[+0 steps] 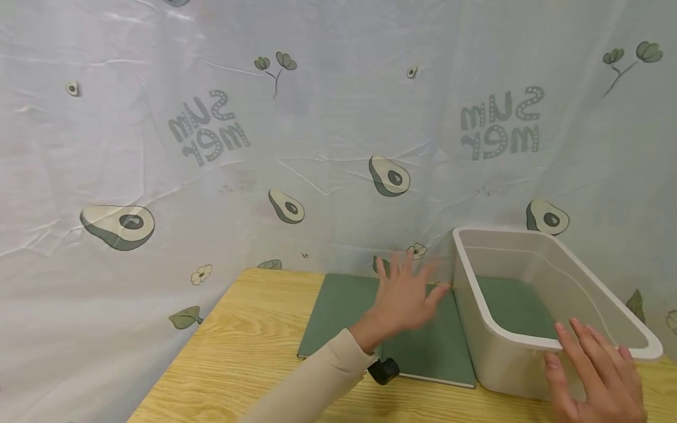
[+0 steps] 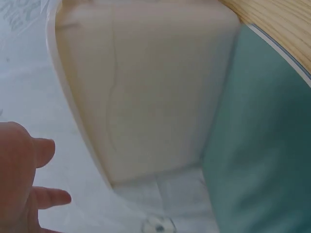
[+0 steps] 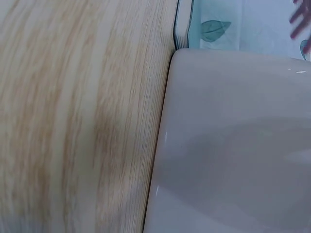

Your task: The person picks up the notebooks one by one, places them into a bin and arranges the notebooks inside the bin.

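Pale sheeting [image 1: 328,117] printed with avocados, leaves, flowers and mirrored "summer" lettering fills the upper part of the head view, above a wood-grained bench [image 1: 248,335] that runs along the bottom of the frame. Flat green covers [image 1: 433,352] lie on the bench at lower centre, beside a whitish plastic bin [image 1: 508,367] at lower right, with a green panel [image 1: 513,305] showing at the bin's bottom. Of the two hands, the left hand [image 1: 404,299], slightly blurred, hangs over the green covers with its fingers spread wide and nothing held; a black device [image 1: 383,371] sits at its wrist, below a cream sleeve [image 1: 317,382]. The right hand [image 1: 603,376], at the lower right corner, has its fingers extended across the bin's front rim and grips nothing, though whether they touch it I cannot tell. From the left wrist, the bin's outer wall fills the centre, the green cover the right side, and part of the left hand the lower left. From the right wrist, bench grain occupies the left half and the bin's wall the lower right, with blurred fingers [image 3: 301,22] at the upper right corner
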A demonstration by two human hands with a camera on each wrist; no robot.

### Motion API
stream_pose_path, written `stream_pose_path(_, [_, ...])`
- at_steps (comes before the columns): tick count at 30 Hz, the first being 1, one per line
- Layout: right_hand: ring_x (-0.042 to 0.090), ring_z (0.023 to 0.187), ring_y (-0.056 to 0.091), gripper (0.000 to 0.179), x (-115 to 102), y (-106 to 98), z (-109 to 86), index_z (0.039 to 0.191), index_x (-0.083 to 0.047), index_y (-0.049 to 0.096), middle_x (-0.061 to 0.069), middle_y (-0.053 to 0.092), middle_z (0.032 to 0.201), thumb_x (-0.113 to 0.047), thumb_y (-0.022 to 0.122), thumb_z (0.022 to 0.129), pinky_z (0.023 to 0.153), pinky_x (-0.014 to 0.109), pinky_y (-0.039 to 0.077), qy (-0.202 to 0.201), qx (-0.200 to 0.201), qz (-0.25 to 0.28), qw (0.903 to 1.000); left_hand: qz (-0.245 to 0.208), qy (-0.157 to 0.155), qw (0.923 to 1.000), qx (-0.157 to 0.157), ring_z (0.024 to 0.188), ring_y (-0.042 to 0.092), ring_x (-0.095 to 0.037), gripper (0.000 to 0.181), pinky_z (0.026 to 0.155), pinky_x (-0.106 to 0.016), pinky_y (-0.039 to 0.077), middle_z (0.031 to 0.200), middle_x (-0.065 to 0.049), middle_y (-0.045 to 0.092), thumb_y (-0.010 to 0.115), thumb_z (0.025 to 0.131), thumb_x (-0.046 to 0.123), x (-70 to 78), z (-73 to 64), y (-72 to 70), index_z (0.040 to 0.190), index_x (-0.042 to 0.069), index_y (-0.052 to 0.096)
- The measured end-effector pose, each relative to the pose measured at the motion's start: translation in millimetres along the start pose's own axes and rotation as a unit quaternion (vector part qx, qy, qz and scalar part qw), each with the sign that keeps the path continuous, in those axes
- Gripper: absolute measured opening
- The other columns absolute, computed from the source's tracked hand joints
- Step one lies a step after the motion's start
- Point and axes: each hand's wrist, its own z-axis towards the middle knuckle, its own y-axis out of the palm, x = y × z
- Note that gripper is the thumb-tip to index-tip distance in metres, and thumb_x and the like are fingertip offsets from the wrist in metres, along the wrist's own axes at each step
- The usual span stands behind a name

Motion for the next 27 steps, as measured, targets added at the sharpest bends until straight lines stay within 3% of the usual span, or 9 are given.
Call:
stream_pose_path(3, [0.017, 0.139, 0.063, 0.052, 2, 0, -2.0, 0.122, -0.005, 0.080, 0.016, 0.074, 0.133, -0.050, 0.066, 0.101, 0.128, 0.051, 0.034, 0.013, -0.010, -0.007, 0.9998, -0.039, -0.025, 0.9989, -0.007, 0.164, 0.014, -0.048, 0.062, 0.127, -0.075, 0.011, 0.175, -0.018, 0.027, 0.039, 0.111, 0.059, -25.6, -8.8, -1.3, 0.167, 0.033, 0.036])
stream_pose_path(8, [0.014, 0.142, 0.060, 0.052, 1, -2, -3.7, 0.125, -0.007, 0.079, 0.014, 0.073, 0.137, -0.051, 0.065, 0.101, 0.129, 0.051, 0.033, 0.024, -0.031, -0.019, 0.9990, -0.063, -0.060, 0.9961, -0.012, 0.163, 0.013, -0.051, 0.063, 0.125, -0.079, 0.008, 0.175, -0.020, 0.026, 0.043, 0.111, 0.056, -65.3, -25.5, -1.6, 0.168, 0.029, 0.035])
stream_pose_path(14, [0.017, 0.137, 0.065, 0.050, 0, 2, -0.4, 0.119, -0.004, 0.081, 0.017, 0.075, 0.130, -0.049, 0.066, 0.101, 0.127, 0.050, 0.036, 0.013, 0.007, -0.007, 0.9999, -0.066, -0.088, 0.9940, 0.000, 0.162, 0.012, -0.054, 0.062, 0.124, -0.080, 0.006, 0.173, -0.024, 0.028, 0.048, 0.111, 0.052, -102.9, -44.7, -6.4, 0.165, 0.022, 0.041])
stream_pose_path(18, [0.021, 0.131, 0.069, 0.047, 1, 9, 2.6, 0.113, -0.002, 0.083, 0.019, 0.077, 0.123, -0.045, 0.069, 0.100, 0.123, 0.048, 0.040, -0.002, 0.040, 0.011, 0.9991, -0.069, -0.106, 0.9920, 0.004, 0.162, 0.011, -0.056, 0.062, 0.124, -0.081, 0.006, 0.173, -0.026, 0.026, 0.050, 0.111, 0.050, -121.4, -53.5, -8.2, 0.164, 0.020, 0.042])
stream_pose_path(21, [0.021, 0.131, 0.069, 0.047, 2, 10, 1.9, 0.113, -0.001, 0.083, 0.020, 0.077, 0.123, -0.045, 0.069, 0.100, 0.123, 0.049, 0.040, -0.004, 0.038, 0.010, 0.9992, -0.071, -0.112, 0.9911, -0.001, 0.162, 0.009, -0.057, 0.063, 0.124, -0.080, 0.006, 0.173, -0.027, 0.023, 0.050, 0.110, 0.050, -131.3, -57.9, -6.4, 0.165, 0.021, 0.040])
stream_pose_path(27, [0.016, 0.139, 0.063, 0.050, 3, 1, -3.9, 0.122, -0.006, 0.080, 0.017, 0.074, 0.132, -0.049, 0.066, 0.101, 0.127, 0.055, 0.035, 0.020, -0.016, -0.020, 0.9995, -0.094, -0.101, 0.9904, -0.011, 0.161, 0.010, -0.059, 0.064, 0.122, -0.082, 0.009, 0.173, -0.029, 0.020, 0.051, 0.111, 0.047, -140.7, -61.7, 1.2, 0.166, 0.017, 0.039])
